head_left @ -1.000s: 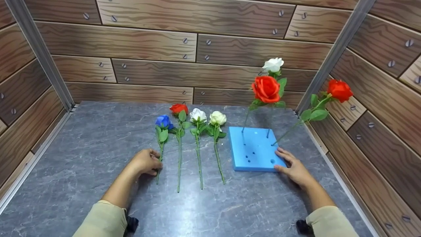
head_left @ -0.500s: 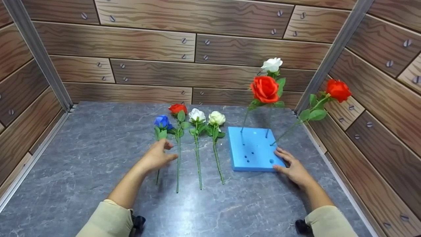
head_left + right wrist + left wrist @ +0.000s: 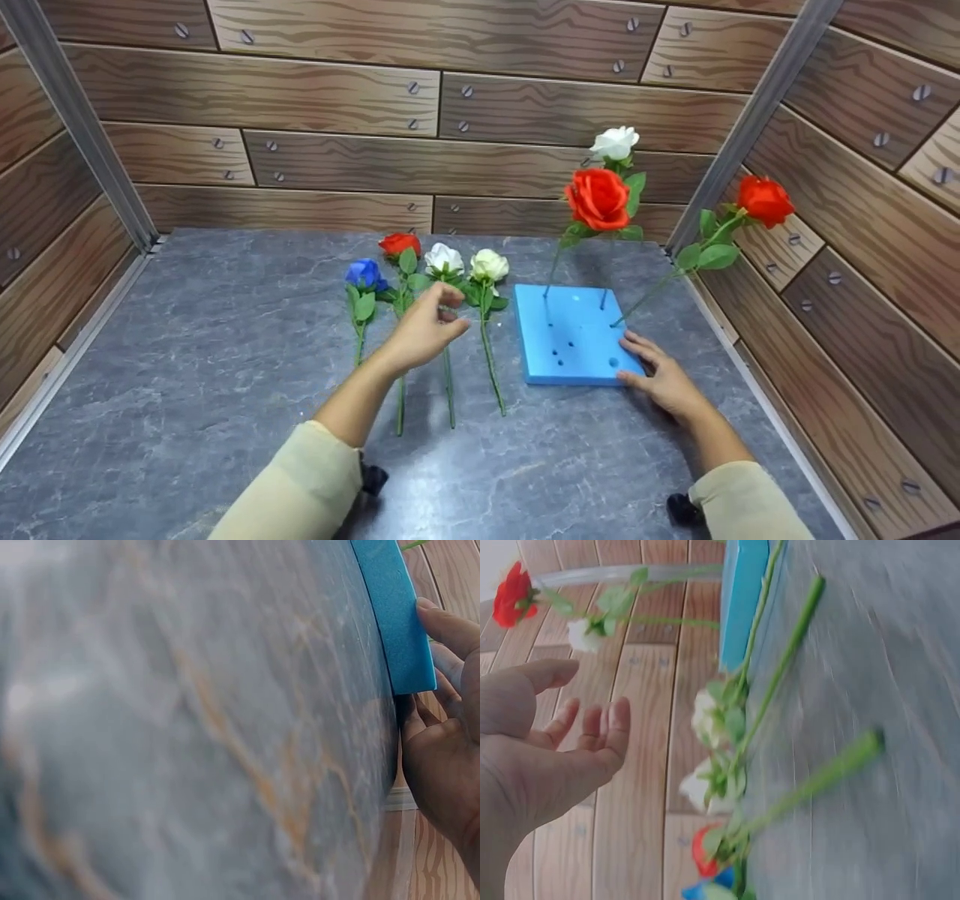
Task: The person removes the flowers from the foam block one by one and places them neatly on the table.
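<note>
My left hand (image 3: 426, 330) hovers over the stems of the lying red rose (image 3: 400, 244) and white rose (image 3: 444, 259), fingers loosely bent with nothing between them. In the left wrist view the left hand (image 3: 555, 742) is apart from every stem. A blue rose (image 3: 365, 274) lies to its left, a cream rose (image 3: 489, 265) to its right. My right hand (image 3: 671, 386) holds the near right corner of a blue foam block (image 3: 592, 341). In the right wrist view the thumb touches the block's edge (image 3: 401, 622); the other fingers are partly hidden behind it.
In the block stand a large red rose (image 3: 598, 199), a white rose (image 3: 615, 142) and a red rose leaning right (image 3: 765, 201). Several holes show in its top. Wood-patterned walls (image 3: 337, 157) enclose the grey marbled table (image 3: 225, 337) at the back and sides.
My left hand has left the blue rose's stem and moved right and farther away, across the stems, carrying nothing. The right hand stays at the block. The view has shifted slightly.
</note>
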The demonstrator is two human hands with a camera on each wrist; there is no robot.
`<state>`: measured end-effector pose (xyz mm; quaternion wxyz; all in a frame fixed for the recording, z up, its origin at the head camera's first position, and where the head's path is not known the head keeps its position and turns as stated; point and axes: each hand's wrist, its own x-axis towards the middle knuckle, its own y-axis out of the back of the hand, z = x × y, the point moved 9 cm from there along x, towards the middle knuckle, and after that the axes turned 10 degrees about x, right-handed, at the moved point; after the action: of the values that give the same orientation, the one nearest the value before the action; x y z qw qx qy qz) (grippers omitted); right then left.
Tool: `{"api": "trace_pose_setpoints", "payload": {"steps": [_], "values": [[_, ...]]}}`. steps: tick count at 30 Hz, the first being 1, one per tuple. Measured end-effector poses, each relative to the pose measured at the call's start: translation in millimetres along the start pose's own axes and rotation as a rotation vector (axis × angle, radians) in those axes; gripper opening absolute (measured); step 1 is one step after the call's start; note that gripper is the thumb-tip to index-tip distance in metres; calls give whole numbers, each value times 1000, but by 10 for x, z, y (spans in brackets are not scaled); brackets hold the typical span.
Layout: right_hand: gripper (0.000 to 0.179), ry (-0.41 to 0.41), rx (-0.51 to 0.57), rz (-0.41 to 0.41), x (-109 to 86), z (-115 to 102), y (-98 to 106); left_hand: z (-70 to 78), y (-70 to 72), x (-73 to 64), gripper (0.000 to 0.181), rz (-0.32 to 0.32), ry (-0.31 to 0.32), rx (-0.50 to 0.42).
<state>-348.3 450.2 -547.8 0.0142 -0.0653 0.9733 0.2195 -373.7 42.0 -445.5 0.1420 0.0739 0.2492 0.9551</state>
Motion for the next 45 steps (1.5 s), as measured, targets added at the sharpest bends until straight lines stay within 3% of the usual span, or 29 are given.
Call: {"api": "trace_pose_setpoints", "payload": {"steps": [7,14,23,32,36,45], "values": [[75,11,1,10,2,-12,6,147,-438,293,40,-39,-20,-110],[75,7,-13,18,-4,17,22,201,-788,536,42,-70,-17,-133],[75,1,-9,22,-5,53,11,110,-1082,824,51,22,34,-170],[75,0,22,18,-8,4,8,19,-1390,1068,52,67,98,-301],[75,-5,21,22,-13,23,11,-22,-1483,1155,55,74,111,-285],[75,10,37,17,-14,9,14,-24,-1533,1358,55,94,81,-112]]}}
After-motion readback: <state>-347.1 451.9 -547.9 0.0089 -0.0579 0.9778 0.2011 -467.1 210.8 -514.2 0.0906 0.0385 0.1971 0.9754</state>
